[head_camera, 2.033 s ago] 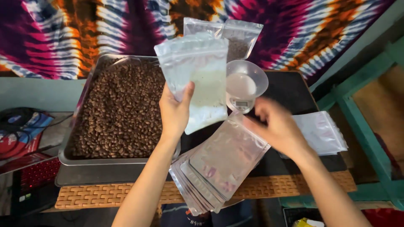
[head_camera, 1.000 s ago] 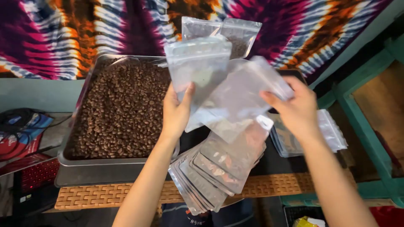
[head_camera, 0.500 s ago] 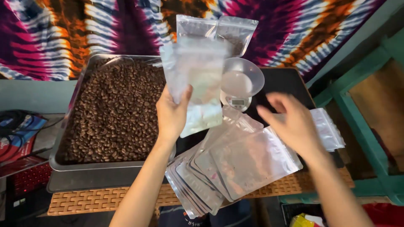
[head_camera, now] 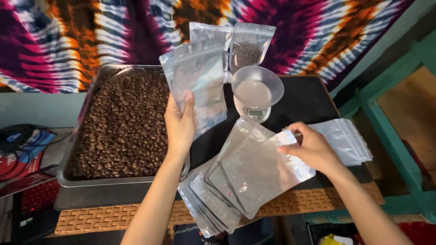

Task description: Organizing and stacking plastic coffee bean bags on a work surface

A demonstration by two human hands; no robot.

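My left hand holds up a small stack of clear zip pouches above the right edge of a metal tray of roasted coffee beans. My right hand pinches the top edge of one clear pouch that lies on a fanned pile of empty pouches at the table's front. Behind them a clear plastic bowl sits on a small white digital scale.
Two pouches with beans inside stand at the back against a tie-dye cloth. Another stack of clear pouches lies to the right. A woven mat lines the front edge. A green wooden frame stands on the right.
My right hand carried a pouch from the stack in my left hand down onto the fanned pile, and now grips that top pouch by its edge.
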